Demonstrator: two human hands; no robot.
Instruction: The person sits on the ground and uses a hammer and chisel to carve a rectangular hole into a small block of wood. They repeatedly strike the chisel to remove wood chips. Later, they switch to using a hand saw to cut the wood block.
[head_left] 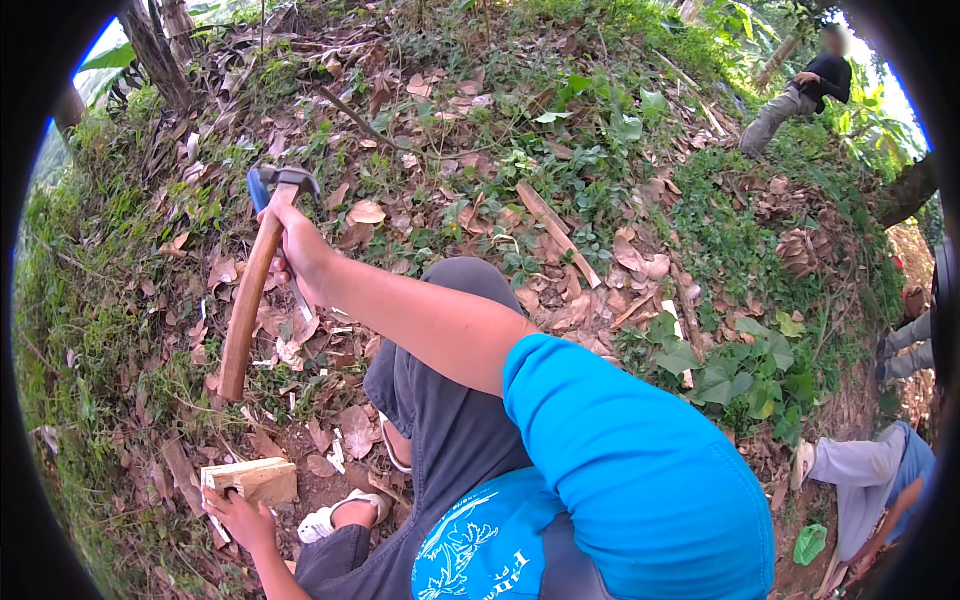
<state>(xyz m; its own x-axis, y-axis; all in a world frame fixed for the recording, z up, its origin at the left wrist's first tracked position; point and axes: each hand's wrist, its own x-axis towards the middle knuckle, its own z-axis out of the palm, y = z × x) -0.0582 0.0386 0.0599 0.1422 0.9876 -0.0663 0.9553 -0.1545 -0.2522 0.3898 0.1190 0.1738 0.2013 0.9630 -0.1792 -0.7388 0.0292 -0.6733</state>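
Observation:
My right hand [298, 248] is closed around a claw hammer [250, 305] just below its metal head, with the wooden handle slanting down to the left. In the same grip is a blue-handled tool [257, 190] that looks like a chisel; a narrow metal blade shows below my fingers, the rest being covered. Low at the left, my left hand [243, 520] grips the near side of a pale wooden block [268, 481] resting on the ground. A dark hole shows in the block's end beside my fingers. The hammer is well above the block, apart from it.
Dry leaves, pale wood chips [337, 455] and low plants cover the sloping ground. A split wooden stick [560, 235] lies ahead. One person [815, 85] stands far right; another person [870, 480] bends down at the right, near a green leaf-like piece [810, 544].

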